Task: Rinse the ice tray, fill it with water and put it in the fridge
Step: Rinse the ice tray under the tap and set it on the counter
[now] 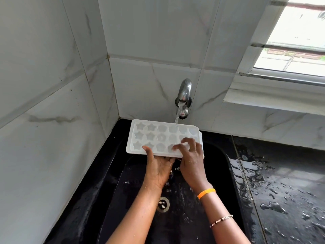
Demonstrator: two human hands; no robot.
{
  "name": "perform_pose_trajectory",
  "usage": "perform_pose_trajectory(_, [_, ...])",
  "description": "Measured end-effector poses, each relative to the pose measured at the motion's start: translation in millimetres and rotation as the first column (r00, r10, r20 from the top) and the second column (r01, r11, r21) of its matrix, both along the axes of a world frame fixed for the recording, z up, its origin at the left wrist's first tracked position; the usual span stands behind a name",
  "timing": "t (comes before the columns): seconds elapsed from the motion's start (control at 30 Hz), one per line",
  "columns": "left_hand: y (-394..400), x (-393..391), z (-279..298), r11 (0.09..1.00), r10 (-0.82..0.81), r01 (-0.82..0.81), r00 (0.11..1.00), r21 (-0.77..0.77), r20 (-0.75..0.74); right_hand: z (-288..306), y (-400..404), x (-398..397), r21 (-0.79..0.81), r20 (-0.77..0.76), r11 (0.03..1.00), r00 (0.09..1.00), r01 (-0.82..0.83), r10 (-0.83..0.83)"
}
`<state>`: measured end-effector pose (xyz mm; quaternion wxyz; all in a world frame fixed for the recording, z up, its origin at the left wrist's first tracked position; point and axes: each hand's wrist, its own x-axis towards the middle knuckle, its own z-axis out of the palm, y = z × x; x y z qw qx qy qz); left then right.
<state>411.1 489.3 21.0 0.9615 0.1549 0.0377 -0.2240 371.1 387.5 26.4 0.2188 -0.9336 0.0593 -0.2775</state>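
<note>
Here, left hand [159,166] grip: palm up beneath the near long edge of the ice tray [158,136], thumb [147,150] curled over the rim onto the top face, fingers hidden under the tray. Grip is holding the tray, pinched between thumb above and palm below. Right hand [190,155] grip: lies on top of the tray's near right part, fingers [181,147] bent and spread, tips touching the moulded cells; thumb side wraps the near edge. Whether it clamps the tray or only presses on it, cannot tell.

Tray relative to grips: it extends away from both hands toward the far wall, most of its length left of the left thumb and far of both palms. Held roughly level, cells facing up, above the black sink [218,173], not resting on it. Cells are star and round shapes in three rows.

Water stream [177,117] from the wall tap [184,90] lands on the far edge of the tray, right of centre. Drain [163,204] shows in the sink floor, near of the hands, between the forearms. Orange band [206,193] on the right wrist, bead bracelet [221,220] further up that forearm.

Right of the sink, the black tabletop [284,187] carries scattered water drops. Marbled white tiles [52,103] on left and far walls; window [295,41] at far right.
</note>
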Motion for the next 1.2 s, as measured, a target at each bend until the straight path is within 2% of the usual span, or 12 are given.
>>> perform_pose_trajectory(0.1, [2,-1,-3,1.0,-0.004,0.004,1.0,0.008,0.03,-6,0,-3,-0.135,0.005,0.99,0.999,0.033,-0.032])
perform_pose_trajectory(0.2, [5,-1,-2,1.0,-0.028,0.028,0.999,-0.002,0.044,-3,6,-1,-0.177,-0.107,0.984,0.994,-0.018,-0.001])
perform_pose_trajectory(0.3, [10,1,-2,0.999,-0.037,0.037,0.999,-0.001,0.026,-2,8,-4,-0.092,-0.214,0.987,0.971,-0.132,0.109])
perform_pose_trajectory(0.47, [18,3,-2,0.999,0.001,0.001,0.998,0.034,-0.066,-6,7,-8,0.147,-0.096,0.989,0.995,-0.008,0.023])
perform_pose_trajectory(0.57, [21,2,1,0.99,0.047,-0.036,0.996,0.138,-0.081,-10,11,-11,0.094,-0.16,0.995,0.987,-0.019,0.034])
perform_pose_trajectory(0.67, [23,0,6,0.984,0.06,-0.051,0.997,0.17,-0.051,-16,9,-12,0.072,-0.265,0.997,0.964,-0.007,0.025])
perform_pose_trajectory(0.77, [25,-4,8,0.977,0.042,-0.033,0.998,0.211,-0.039,-16,11,-8,0.073,-0.295,0.997,0.955,0.037,-0.014])
perform_pose_trajectory(0.83, [27,-6,9,0.966,0.03,-0.033,0.999,0.256,0.014,-17,12,-6,0.085,-0.311,0.996,0.95,0.004,0.023])
perform_pose_trajectory(0.93, [30,-5,12,0.957,0.026,-0.042,0.998,0.287,0.06,-22,7,-10,0.157,-0.313,0.987,0.947,-0.026,0.075])
perform_pose_trajectory(1.07, [32,-6,11,0.975,0.028,-0.032,0.999,0.22,0.024,-26,6,-13,0.33,-0.236,0.944,0.967,-0.009,0.092])
perform_pose_trajectory(1.2, [31,-7,10,0.976,0.055,-0.055,0.998,0.21,0.008,-25,17,-12,0.37,-0.25,0.928,0.966,0.031,0.067])
